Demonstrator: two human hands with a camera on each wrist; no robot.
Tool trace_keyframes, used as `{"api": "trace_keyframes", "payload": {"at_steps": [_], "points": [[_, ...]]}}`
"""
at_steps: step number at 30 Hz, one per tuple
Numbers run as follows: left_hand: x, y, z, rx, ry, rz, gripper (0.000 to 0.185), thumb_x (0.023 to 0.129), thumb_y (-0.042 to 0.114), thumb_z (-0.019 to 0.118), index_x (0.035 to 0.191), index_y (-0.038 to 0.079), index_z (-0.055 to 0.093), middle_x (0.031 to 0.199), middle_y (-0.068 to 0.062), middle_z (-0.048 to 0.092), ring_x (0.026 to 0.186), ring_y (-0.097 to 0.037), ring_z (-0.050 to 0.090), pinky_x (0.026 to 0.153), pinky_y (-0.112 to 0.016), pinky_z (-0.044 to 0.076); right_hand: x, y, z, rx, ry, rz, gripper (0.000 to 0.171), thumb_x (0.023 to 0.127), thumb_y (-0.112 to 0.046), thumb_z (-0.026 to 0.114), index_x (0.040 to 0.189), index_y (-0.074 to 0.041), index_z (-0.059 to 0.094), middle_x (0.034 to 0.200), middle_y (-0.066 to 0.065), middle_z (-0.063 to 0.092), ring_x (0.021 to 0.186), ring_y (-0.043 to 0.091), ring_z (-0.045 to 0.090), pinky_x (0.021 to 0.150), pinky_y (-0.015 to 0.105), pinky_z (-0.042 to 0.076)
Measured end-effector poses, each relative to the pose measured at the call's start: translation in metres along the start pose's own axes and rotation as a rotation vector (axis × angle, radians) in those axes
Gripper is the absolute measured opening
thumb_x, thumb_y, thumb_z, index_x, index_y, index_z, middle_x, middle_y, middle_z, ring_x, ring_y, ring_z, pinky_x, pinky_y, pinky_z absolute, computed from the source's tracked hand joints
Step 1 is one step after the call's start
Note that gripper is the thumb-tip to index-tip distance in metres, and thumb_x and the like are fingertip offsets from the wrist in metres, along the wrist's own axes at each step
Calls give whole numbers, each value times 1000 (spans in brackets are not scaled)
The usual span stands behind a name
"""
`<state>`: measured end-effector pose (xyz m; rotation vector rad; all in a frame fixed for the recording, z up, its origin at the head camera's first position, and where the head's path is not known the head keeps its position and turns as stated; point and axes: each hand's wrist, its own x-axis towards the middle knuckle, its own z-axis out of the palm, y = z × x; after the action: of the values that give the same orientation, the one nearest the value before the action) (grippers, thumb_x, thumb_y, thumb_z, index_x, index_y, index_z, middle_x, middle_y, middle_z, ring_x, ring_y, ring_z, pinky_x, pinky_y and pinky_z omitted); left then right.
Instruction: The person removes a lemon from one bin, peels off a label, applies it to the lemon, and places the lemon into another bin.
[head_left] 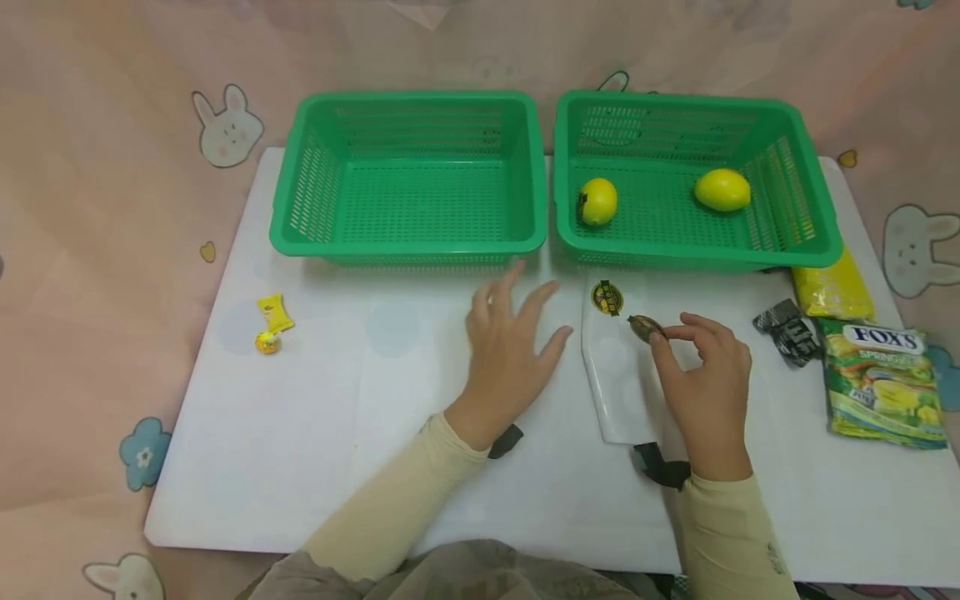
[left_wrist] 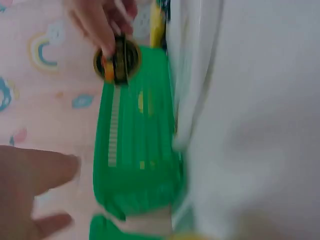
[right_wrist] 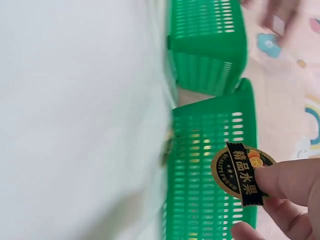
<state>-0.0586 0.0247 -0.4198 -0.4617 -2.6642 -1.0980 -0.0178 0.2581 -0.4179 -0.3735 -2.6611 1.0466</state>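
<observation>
Between thumb and index finger, my right hand point(head_left: 708, 375) pinches a round fruit sticker point(right_wrist: 242, 174), black and gold with an orange-slice picture and a dark band across it. Below it on the table lies a white backing strip point(head_left: 618, 392) with another such sticker point(head_left: 607, 297) at its top end. My left hand point(head_left: 508, 354) holds nothing; its fingers are spread above the table, left of the strip and in front of the baskets. In the right green basket point(head_left: 697, 254) are two lemons, one point(head_left: 598, 202) with a dark mark on its left side, the other point(head_left: 722, 190) plain yellow.
A second green basket point(head_left: 408, 248) stands to the left. Two small yellow wrapped candies point(head_left: 275, 313) lie at the table's left. On the right are a black wrapper point(head_left: 791, 333), a yellow packet point(head_left: 832, 287) and a green FOX'S candy bag point(head_left: 885, 383).
</observation>
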Motion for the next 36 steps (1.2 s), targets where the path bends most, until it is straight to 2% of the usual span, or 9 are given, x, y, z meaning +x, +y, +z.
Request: {"api": "trace_keyframes", "payload": {"at_steps": [2,5,9,12,17,20,25,31,36], "points": [[-6,-12,-12,90,-40,-114,72,94,41,83,154,15,52,159,-22,36,135,-42,35,104,-57,39,2,-4,-5,64,-104,72,30,104,-24,72,115,4,72,149,12,58,136,38,46,101,51,42],[-14,-32,-24,97,-171,-298,82,90,42,86,157,16,48,146,-23,46,123,-41,40,93,-51,45,7,-15,-8,158,-270,126,41,108,-34,64,123,3,67,158,9,50,142,35,46,103,49,45],[-16,-51,-26,-4,-264,-356,78,88,27,88,156,18,50,131,-21,55,113,-37,50,86,-45,52,16,-40,-5,259,-478,118,48,112,-42,54,124,3,63,164,9,41,150,37,35,111,57,38],[-10,-57,-23,-212,-271,-322,77,90,15,87,156,23,49,137,-19,51,112,-33,58,92,-44,56,22,-62,-1,323,-621,103,53,113,-44,49,132,4,62,166,8,38,156,35,23,119,65,29],[-3,-55,-23,-821,-350,-312,90,85,1,89,159,25,42,150,-12,43,115,-36,67,94,-41,60,32,-91,6,309,-780,86,66,112,-54,45,152,-3,56,163,6,42,151,34,33,120,65,31],[-4,-54,-27,-999,-392,-272,86,90,22,89,160,19,40,149,-11,43,116,-36,68,94,-45,60,36,-101,10,241,-782,55,67,110,-59,45,149,-6,59,157,7,49,147,34,39,118,64,34],[-4,-51,-30,-1004,-344,-179,90,97,71,60,159,9,39,143,-16,44,110,-31,69,93,-59,58,39,-111,14,159,-753,-21,63,110,-59,46,129,-5,73,150,9,54,146,33,40,118,63,33],[-2,-47,-30,-1065,-304,-180,49,113,23,53,157,5,40,145,-16,43,113,-31,67,95,-58,57,36,-116,18,123,-723,-76,44,107,-49,62,104,-7,75,147,10,57,141,33,44,107,58,45],[-2,-43,-30,-1101,-272,-208,47,111,5,51,157,2,40,146,-15,45,115,-26,65,94,-40,58,31,-115,21,60,-604,-106,36,99,-41,77,101,-6,70,141,13,59,132,36,48,97,52,52]]}}
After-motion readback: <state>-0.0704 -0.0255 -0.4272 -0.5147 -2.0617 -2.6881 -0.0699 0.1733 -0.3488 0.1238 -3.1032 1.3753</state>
